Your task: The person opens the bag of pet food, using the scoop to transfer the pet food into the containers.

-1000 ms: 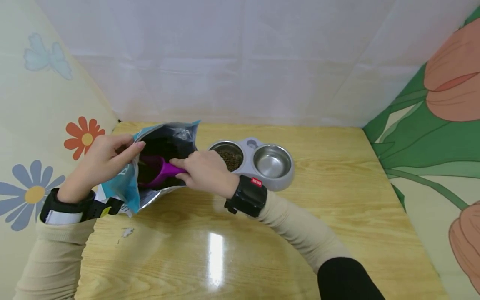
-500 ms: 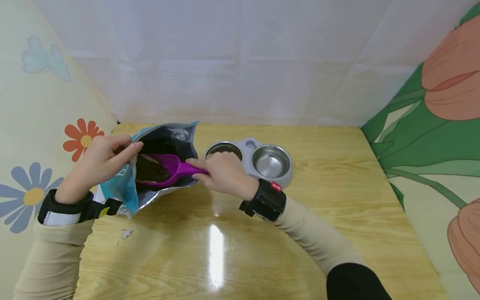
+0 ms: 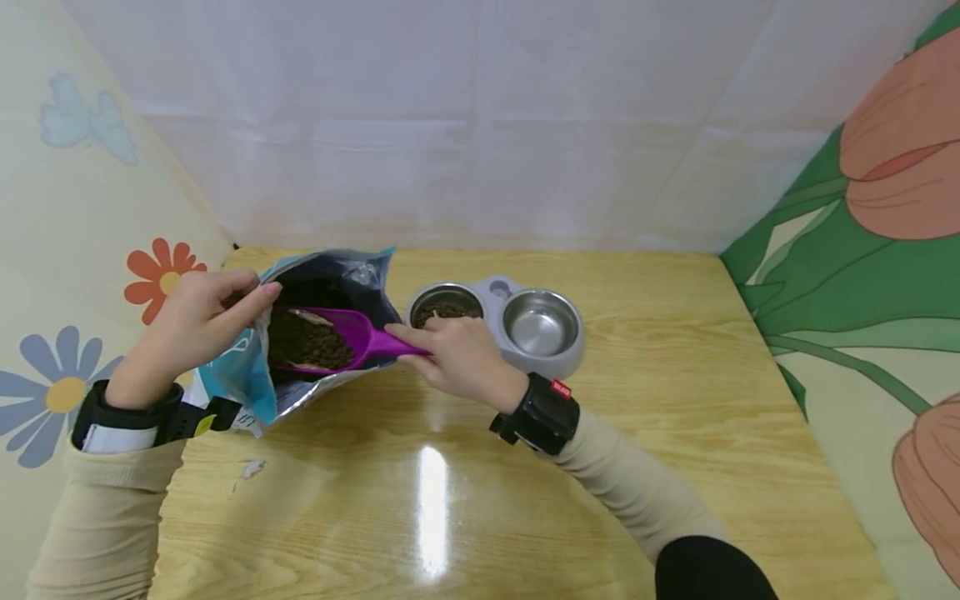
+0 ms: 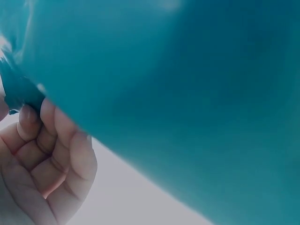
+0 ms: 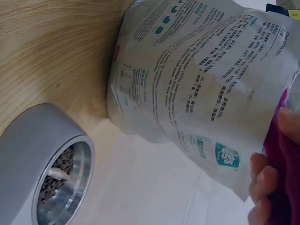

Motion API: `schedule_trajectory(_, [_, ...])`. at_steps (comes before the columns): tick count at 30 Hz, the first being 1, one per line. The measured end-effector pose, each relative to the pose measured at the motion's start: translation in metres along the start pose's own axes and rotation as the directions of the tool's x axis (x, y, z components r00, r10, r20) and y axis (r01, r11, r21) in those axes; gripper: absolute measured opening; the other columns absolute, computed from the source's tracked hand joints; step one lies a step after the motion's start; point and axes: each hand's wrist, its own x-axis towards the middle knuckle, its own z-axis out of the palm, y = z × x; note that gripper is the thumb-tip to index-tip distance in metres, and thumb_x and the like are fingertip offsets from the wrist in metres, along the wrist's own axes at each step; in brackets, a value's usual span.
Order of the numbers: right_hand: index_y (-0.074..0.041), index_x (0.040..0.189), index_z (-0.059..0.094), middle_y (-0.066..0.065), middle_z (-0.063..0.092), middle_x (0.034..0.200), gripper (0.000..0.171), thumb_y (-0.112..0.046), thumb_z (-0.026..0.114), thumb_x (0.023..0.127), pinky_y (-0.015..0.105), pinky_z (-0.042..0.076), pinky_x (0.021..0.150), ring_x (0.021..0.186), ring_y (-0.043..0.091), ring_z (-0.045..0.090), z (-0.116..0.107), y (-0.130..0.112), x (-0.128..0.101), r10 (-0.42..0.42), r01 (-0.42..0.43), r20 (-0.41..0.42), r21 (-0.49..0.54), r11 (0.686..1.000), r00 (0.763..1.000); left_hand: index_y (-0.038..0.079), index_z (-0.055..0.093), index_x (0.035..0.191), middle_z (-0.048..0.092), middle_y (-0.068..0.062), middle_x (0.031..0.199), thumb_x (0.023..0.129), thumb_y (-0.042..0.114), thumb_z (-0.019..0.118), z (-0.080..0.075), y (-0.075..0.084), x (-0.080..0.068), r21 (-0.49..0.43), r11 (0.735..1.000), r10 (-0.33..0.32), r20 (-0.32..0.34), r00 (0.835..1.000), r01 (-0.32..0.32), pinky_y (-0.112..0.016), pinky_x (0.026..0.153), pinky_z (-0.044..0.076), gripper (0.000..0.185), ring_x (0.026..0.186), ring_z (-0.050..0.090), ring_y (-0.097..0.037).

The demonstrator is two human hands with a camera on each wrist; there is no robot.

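While left hand [image 3: 191,321] pinches bag [image 3: 255,375], right hand [image 3: 453,354] apparently grips scoop [image 3: 352,333].

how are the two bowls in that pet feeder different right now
The left bowl holds brown kibble; the right bowl is bare, shiny metal inside. The left bowl sits next to the bag and is partly hidden by the right hand; the right bowl shows fully. Both are round steel bowls in one grey holder.

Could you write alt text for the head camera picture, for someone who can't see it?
A right hand lifts a purple scoop full of brown kibble from a foil bag held open by the left hand, beside a grey double pet bowl on a wooden table.
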Motion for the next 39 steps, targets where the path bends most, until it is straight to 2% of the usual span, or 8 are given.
schedule_trajectory(8, [-0.018, 0.115, 0.064, -0.001, 0.056, 0.066, 0.037, -0.034, 0.065, 0.082, 0.023, 0.034, 0.043, 0.048, 0.008, 0.046, -0.003, 0.007, -0.009, -0.007, 0.008, -0.044, 0.005, 1.000, 0.999, 0.013, 0.050, 0.061, 0.033, 0.011, 0.049, 0.090, 0.017, 0.057, -0.001, -0.002, 0.000, -0.002, 1.000, 0.002, -0.006, 1.000, -0.002, -0.020, 0.042, 0.023, 0.030, 0.041, 0.030, -0.004])
schedule_trajectory(13, [-0.017, 0.114, 0.065, -0.003, 0.050, 0.060, 0.038, -0.033, 0.068, 0.080, 0.021, 0.030, 0.041, 0.045, 0.006, 0.040, -0.009, 0.011, -0.014, 0.020, -0.018, -0.046, 0.030, 0.999, 0.999, 0.013, 0.050, 0.061, 0.033, 0.011, 0.049, 0.090, 0.017, 0.057, -0.001, -0.002, -0.002, 0.000, 1.000, -0.004, -0.013, 1.000, 0.004, -0.020, 0.042, 0.023, 0.030, 0.041, 0.030, -0.004])
schedule_trajectory(27, [-0.011, 0.113, 0.065, 0.000, 0.054, 0.063, 0.038, -0.023, 0.071, 0.078, 0.018, 0.029, 0.041, 0.044, 0.006, 0.037, -0.021, 0.018, -0.025, 0.028, -0.020, -0.062, 0.115, 0.993, 0.998, 0.013, 0.052, 0.062, 0.038, 0.011, 0.050, 0.090, 0.014, 0.057, 0.001, -0.001, -0.002, -0.010, 1.000, -0.006, -0.016, 1.000, 0.006, -0.020, 0.042, 0.024, 0.028, 0.042, 0.033, -0.005])
schedule_trajectory(33, [-0.009, 0.113, 0.065, 0.001, 0.056, 0.064, 0.039, -0.022, 0.071, 0.077, 0.019, 0.031, 0.042, 0.045, 0.007, 0.040, -0.030, 0.020, -0.028, 0.023, -0.014, -0.072, 0.122, 0.992, 0.997, 0.013, 0.051, 0.061, 0.038, 0.011, 0.050, 0.091, 0.015, 0.057, 0.001, 0.000, -0.001, -0.010, 1.000, -0.007, -0.015, 1.000, 0.007, -0.020, 0.042, 0.025, 0.030, 0.042, 0.032, -0.005])
schedule_trajectory(39, [-0.008, 0.113, 0.065, 0.001, 0.056, 0.063, 0.038, -0.022, 0.070, 0.078, 0.022, 0.032, 0.044, 0.046, 0.007, 0.040, -0.043, 0.024, -0.035, 0.012, 0.001, -0.122, 0.101, 0.995, 0.992, 0.012, 0.050, 0.060, 0.039, 0.010, 0.050, 0.091, 0.015, 0.056, 0.001, 0.000, -0.001, -0.018, 1.000, -0.013, -0.014, 1.000, 0.013, -0.020, 0.042, 0.025, 0.031, 0.042, 0.033, -0.006])
